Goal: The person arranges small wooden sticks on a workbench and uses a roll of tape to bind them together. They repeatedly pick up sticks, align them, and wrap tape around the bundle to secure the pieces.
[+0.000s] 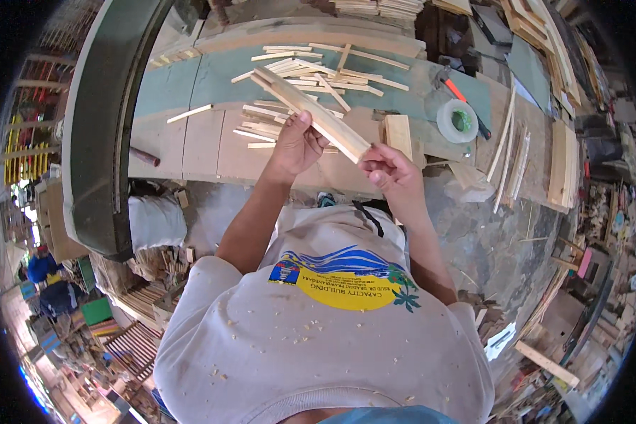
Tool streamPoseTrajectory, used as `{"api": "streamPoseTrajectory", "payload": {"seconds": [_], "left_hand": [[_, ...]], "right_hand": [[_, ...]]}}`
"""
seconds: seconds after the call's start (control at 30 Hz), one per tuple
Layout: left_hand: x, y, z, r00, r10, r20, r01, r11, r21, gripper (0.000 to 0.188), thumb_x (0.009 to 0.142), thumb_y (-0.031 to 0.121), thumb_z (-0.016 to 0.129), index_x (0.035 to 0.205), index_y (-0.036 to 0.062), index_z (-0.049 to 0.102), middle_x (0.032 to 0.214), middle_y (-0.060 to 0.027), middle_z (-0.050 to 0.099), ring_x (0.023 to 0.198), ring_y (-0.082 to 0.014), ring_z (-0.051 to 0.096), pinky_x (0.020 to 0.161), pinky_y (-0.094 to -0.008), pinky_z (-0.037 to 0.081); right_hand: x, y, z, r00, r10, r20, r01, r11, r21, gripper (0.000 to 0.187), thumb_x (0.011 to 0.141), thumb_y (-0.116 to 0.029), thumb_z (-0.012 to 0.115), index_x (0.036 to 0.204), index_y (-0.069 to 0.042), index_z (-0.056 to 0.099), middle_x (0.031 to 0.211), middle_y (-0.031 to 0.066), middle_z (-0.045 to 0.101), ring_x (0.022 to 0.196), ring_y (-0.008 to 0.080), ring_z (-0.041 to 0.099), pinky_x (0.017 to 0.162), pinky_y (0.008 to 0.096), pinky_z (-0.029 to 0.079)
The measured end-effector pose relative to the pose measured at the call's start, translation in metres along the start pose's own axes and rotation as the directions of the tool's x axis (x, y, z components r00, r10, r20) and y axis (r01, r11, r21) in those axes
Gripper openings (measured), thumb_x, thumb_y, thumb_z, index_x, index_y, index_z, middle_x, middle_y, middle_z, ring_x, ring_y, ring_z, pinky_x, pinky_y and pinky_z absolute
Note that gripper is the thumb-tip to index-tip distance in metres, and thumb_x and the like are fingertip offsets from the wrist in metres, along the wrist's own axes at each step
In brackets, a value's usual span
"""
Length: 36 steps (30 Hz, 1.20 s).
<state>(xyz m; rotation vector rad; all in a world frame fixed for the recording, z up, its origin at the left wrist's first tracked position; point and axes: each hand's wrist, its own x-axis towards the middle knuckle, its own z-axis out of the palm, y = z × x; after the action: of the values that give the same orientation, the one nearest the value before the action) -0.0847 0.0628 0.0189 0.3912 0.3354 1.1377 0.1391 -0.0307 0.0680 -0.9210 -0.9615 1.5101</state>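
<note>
A pale strip of wood [318,119] slants in front of me above the workbench [201,145], its far end up to the left. My left hand [300,145] is closed round its middle, thumb on top. At the near right end, the fingers of my right hand [394,169] pinch the wood's tip. Beneath and beyond it lies a loose heap of thin wooden sticks [325,81], partly hidden by the strip. One single stick [189,114] rests apart from them on the left.
A roll of tape [456,121] lies on the bench's right, beside a tool with an orange handle [454,88]. A wooden block [398,136] stands near my right hand. A large dark-edged machine body [95,141] rises at the left. Long wood strips [519,162] lean at the right.
</note>
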Motion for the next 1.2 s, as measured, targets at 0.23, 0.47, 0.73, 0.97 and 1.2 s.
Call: {"api": "streamPoseTrajectory", "payload": {"seconds": [0.23,0.47,0.73,0.97,1.2], "left_hand": [[0.000,-0.013,0.021,1.000,-0.016,-0.006,0.017,0.999,0.052,0.037,0.093,0.037,0.073,0.114,0.0076,0.063,0.097,-0.0064,0.072,0.078,-0.0163,0.071,0.067,-0.0284,0.061],[0.000,-0.026,0.003,0.993,-0.100,0.067,0.097,0.994,0.040,0.044,0.094,0.045,0.069,0.120,0.0099,0.061,0.102,-0.0041,0.070,0.092,-0.0181,0.070,0.077,-0.0334,0.061],[-0.002,-0.021,0.016,0.996,-0.069,0.050,0.047,0.934,0.354,0.035,0.093,0.033,0.074,0.113,0.0058,0.065,0.096,-0.0045,0.071,0.084,-0.0171,0.069,0.075,-0.0298,0.057],[-0.007,-0.015,0.067,0.918,-0.214,0.334,-0.382,-0.250,0.890,0.025,0.083,0.020,0.077,0.102,0.0043,0.072,0.101,-0.0118,0.072,0.087,-0.0249,0.071,0.076,-0.0360,0.056],[-0.033,-0.067,-0.023,0.921,-0.250,0.299,-0.372,-0.336,0.865,0.035,0.082,0.024,0.071,0.112,0.0062,0.068,0.103,-0.0106,0.071,0.088,-0.0291,0.070,0.078,-0.0402,0.057]], "right_hand": [[0.005,-0.019,-0.008,0.999,0.029,0.023,-0.027,0.996,-0.087,0.053,0.087,-0.030,0.081,0.127,0.001,0.063,0.107,0.0045,0.069,0.096,0.0115,0.064,0.088,0.0271,0.052],[-0.011,-0.029,-0.007,0.997,-0.042,0.058,0.048,0.994,-0.103,0.047,0.085,-0.021,0.083,0.123,0.000,0.065,0.101,0.0019,0.068,0.093,0.0097,0.063,0.084,0.0244,0.051],[-0.013,-0.039,-0.018,0.995,-0.023,0.101,0.060,0.922,-0.381,0.047,0.085,-0.025,0.082,0.121,-0.002,0.064,0.108,0.0045,0.067,0.096,0.0144,0.064,0.085,0.0293,0.052],[0.015,0.014,-0.026,0.979,0.199,-0.032,-0.112,0.405,-0.908,0.045,0.086,-0.021,0.074,0.127,-0.008,0.062,0.114,0.0171,0.068,0.104,0.0364,0.066,0.084,0.0430,0.054],[0.003,0.161,-0.074,0.985,-0.060,0.160,0.168,0.515,-0.840,0.045,0.085,-0.020,0.068,0.125,-0.003,0.058,0.112,0.0211,0.068,0.099,0.0384,0.068,0.084,0.0456,0.056]]}}
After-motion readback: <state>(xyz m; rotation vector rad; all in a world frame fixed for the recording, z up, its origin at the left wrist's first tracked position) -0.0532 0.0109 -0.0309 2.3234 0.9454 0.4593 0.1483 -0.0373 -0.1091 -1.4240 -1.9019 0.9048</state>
